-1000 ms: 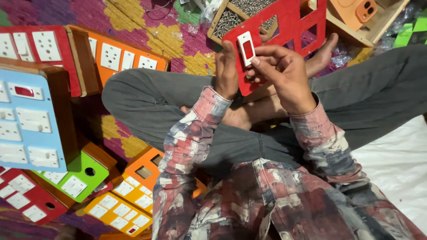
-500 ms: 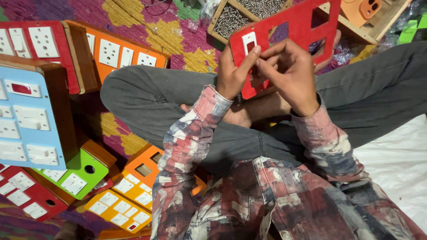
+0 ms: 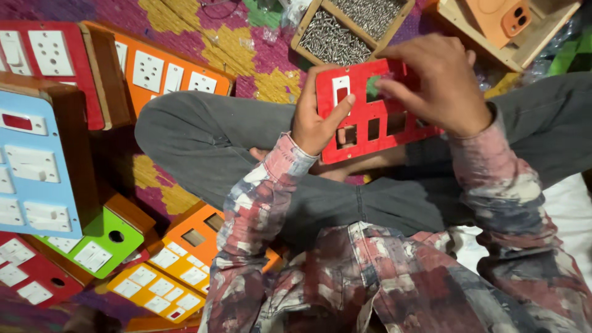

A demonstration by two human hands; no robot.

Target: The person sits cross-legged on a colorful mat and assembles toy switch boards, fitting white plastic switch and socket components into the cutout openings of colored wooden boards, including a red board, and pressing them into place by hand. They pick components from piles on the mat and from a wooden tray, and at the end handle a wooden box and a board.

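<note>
Head view shows the left hand (image 3: pixel 316 120) gripping the red switch plate (image 3: pixel 370 126) above the lap, while the right hand (image 3: pixel 441 83) pinches at an upper cutout. Best done, I judge, by bracing the plate steady and pressing squarely.

Finished switchboards in blue (image 3: pixel 34 163), orange (image 3: pixel 163 74) and green (image 3: pixel 102 237) are stacked beside a wooden tray of screws (image 3: pixel 345 31).

Mottled red-grey patchwork sleeves (image 3: pixel 259 203), dark grey trousers (image 3: pixel 203 142)
</note>
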